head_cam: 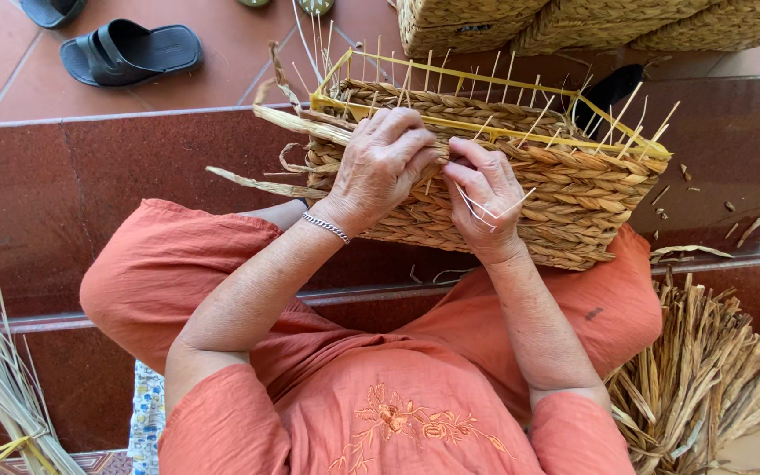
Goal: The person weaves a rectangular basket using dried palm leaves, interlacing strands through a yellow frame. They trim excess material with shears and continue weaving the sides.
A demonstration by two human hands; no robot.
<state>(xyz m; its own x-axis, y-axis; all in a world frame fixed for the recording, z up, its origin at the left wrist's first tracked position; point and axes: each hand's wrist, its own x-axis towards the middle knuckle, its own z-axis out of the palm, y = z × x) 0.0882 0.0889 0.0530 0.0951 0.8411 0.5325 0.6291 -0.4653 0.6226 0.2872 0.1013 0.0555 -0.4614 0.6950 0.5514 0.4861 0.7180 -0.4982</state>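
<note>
Half-woven rectangular straw basket [565, 189] rests on the lap, steadying the weave; left hand [380, 167] curls closed over its near wall, right hand [485, 198] pinches thin pale strands [485, 211].

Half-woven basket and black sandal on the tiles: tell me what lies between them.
In the head view, loose straw ends sticking out of the basket, then bare red tile, lie before the black sandal.

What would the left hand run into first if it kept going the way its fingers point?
Probably the right hand: the left hand lies on the woven basket with fingers aimed at it, nearly touching; depth is hard to judge.
</note>
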